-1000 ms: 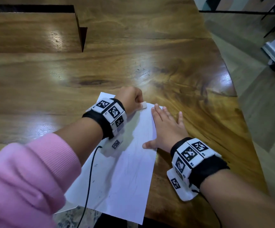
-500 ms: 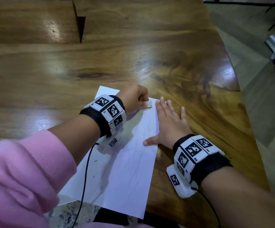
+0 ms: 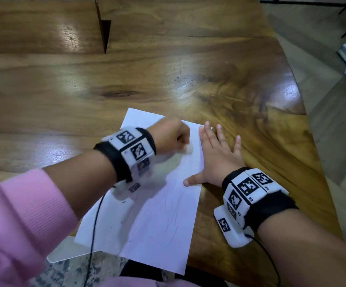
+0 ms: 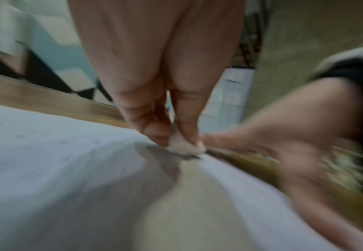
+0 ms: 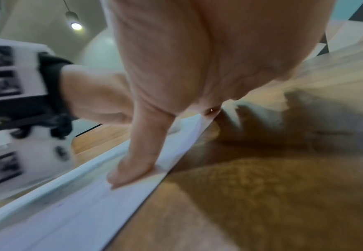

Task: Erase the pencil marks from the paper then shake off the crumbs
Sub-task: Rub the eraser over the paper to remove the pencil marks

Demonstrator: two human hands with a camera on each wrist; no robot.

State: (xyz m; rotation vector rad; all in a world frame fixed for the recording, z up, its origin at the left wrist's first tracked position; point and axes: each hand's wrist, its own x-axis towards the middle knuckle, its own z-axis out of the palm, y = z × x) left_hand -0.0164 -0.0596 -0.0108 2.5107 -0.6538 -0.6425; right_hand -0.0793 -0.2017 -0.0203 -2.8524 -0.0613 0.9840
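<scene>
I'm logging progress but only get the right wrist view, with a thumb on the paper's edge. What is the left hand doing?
Observer: The left hand pinches a small white eraser against the paper.
Operator: Any marks to erase yet?
Observer: Yes, faint pencil lines show on the paper's near half.
Operator: And the other hand, wholly on the paper?
Observer: No; the right hand lies flat across the paper's right edge, partly on the wooden table.

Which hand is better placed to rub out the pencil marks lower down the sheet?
Left. The left hand already pinches the eraser on the paper, while the right hand lies flat pinning its edge.
</scene>
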